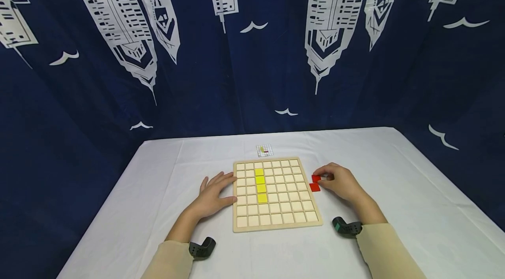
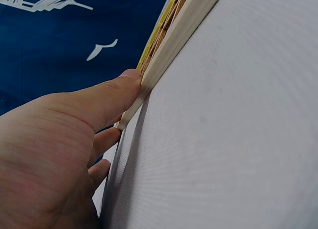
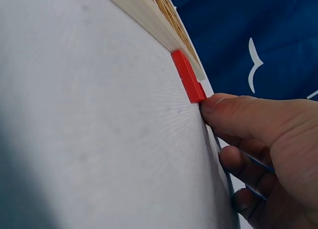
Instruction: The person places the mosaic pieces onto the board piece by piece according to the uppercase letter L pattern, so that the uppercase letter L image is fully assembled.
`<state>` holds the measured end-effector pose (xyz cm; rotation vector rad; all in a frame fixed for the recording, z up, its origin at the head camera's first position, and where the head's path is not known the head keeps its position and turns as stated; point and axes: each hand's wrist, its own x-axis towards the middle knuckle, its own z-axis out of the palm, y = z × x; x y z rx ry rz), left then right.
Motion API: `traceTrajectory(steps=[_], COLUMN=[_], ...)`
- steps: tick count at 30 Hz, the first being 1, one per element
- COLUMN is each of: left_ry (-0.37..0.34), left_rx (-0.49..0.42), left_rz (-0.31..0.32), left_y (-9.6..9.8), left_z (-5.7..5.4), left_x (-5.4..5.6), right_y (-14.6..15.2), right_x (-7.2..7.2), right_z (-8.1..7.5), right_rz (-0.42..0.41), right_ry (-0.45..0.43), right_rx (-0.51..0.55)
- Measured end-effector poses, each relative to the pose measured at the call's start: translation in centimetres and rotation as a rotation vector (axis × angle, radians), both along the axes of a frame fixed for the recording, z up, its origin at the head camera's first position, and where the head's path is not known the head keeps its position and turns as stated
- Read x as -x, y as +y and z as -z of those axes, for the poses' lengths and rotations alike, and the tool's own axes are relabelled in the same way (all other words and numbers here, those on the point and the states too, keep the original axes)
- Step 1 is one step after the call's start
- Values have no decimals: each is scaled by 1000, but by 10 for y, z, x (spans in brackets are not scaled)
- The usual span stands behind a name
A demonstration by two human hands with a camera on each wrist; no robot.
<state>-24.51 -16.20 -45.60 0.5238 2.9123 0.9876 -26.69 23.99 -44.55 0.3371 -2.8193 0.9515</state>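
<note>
A wooden grid board (image 1: 278,229) lies on the table with a column of several yellow tiles (image 1: 261,188) in its cells. My left hand (image 1: 212,198) rests along the board's left edge, its fingers spread and its thumb against the frame. To the right of the board, my right hand (image 1: 343,183) pinches a red tile (image 1: 315,178) between thumb and bent fingers. Just nearer, another red tile (image 1: 314,187) lies by the board's right edge. In the right wrist view the thumb tip meets the end of a red block-like tile (image 3: 188,77); the fingertips' far contact is hidden.
A small printed card (image 1: 264,150) with a coloured grid pattern lies behind the board. White cloth (image 1: 158,182) covers the table. A dark blue curtain (image 1: 236,73) with white building prints hangs behind its far edge.
</note>
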Motion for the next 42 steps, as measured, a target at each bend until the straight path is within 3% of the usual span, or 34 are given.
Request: traceTrajectory(steps=[16, 27, 42], left_ry=[-11, -9, -14], left_rx=[-15, -14, -3], left_rz=[-2, 4, -1], left_y=[1, 1, 1], left_z=[-1, -2, -3], left_x=[0, 0, 0], right_y=[-9, -27, -64], right_x=[-2, -8, -16], right_z=[-11, -18, -27], right_rz=[0, -94, -222], right_ry=[-7, 18, -75], right_rx=[38, 51, 149])
